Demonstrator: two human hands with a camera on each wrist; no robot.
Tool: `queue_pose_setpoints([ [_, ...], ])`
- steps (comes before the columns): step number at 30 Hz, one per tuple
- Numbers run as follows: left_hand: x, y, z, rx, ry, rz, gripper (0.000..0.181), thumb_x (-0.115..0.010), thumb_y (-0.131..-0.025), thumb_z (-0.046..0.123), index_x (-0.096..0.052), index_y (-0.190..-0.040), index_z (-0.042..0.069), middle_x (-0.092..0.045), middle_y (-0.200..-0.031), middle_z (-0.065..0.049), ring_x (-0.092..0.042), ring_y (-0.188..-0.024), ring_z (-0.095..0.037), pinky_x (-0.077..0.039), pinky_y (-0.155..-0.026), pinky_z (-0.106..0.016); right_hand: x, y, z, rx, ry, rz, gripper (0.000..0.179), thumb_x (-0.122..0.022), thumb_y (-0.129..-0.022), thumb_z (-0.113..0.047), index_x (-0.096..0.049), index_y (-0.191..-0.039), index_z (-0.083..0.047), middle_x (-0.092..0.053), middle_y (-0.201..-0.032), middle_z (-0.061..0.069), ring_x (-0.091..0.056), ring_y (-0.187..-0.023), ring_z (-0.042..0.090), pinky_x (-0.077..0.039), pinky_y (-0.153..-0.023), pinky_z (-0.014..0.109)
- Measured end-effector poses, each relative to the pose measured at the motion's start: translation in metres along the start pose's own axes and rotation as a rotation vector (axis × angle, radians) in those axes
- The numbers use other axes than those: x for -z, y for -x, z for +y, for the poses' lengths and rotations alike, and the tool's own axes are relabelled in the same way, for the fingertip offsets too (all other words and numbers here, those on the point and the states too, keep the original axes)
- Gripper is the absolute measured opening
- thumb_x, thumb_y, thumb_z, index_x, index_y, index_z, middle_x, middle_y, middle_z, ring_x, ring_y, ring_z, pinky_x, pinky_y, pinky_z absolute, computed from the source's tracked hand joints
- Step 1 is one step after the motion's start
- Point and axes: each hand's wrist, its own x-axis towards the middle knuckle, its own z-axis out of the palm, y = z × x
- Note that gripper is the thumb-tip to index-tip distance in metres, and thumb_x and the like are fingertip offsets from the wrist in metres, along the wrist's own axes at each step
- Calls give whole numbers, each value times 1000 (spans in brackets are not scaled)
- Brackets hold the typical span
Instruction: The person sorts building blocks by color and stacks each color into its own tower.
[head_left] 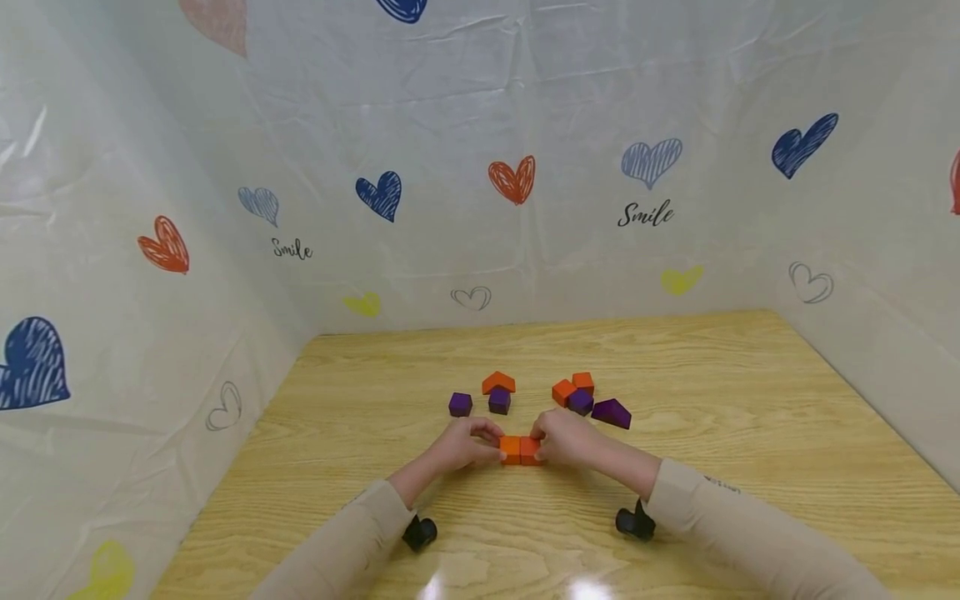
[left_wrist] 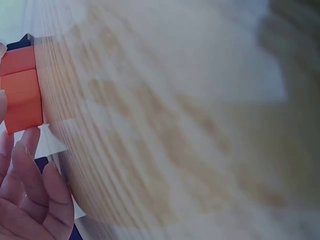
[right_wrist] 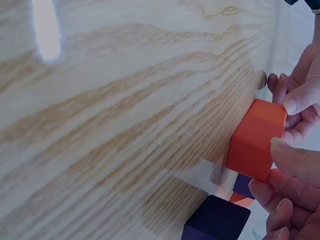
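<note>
At the left, we saw one purple block (head_left: 461, 405) standing apart. Then our left hand (head_left: 468, 443) pinched an orange block (head_left: 511, 451), and our right hand (head_left: 566, 437) pinched the red-orange block (head_left: 531, 451) touching it, midway across the table (head_left: 750, 417); gripping from outer sides probably kept them aligned. Beyond the right hand lay a purple piece (head_left: 612, 414), perhaps aside for space.

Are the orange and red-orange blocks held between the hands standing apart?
No, in the head view the orange block and the red-orange block meet side by side.
</note>
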Motion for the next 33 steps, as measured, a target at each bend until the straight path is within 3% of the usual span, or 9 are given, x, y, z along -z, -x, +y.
queue_pose_setpoints([
  [22,0,3,2,16,11,14,24,-74,-77,16,-65,-97,7,-65,-91,-4,-54,-76,-11,-43,-56,-24,5,-2,-2,33,14,-30,15,-74,-74,-9,-72,-86,-2,-68,-89,7,-61,-81,20,-50,-73,36],
  [28,-2,2,2,43,28,3,23,-74,-77,17,-64,-96,8,-64,-90,-3,-52,-69,-12,-42,-54,-25,3,-2,-1,110,117,-9,10,-73,-74,-10,-72,-82,-4,-68,-82,4,-59,-74,17,-49,-69,32],
  [33,-2,2,2,54,20,7,25,-74,-77,17,-63,-97,8,-63,-89,-2,-51,-68,-13,-42,-54,-26,4,0,0,166,177,16,13,-75,-73,-12,-71,-83,-3,-66,-81,4,-59,-78,20,-48,-72,33],
])
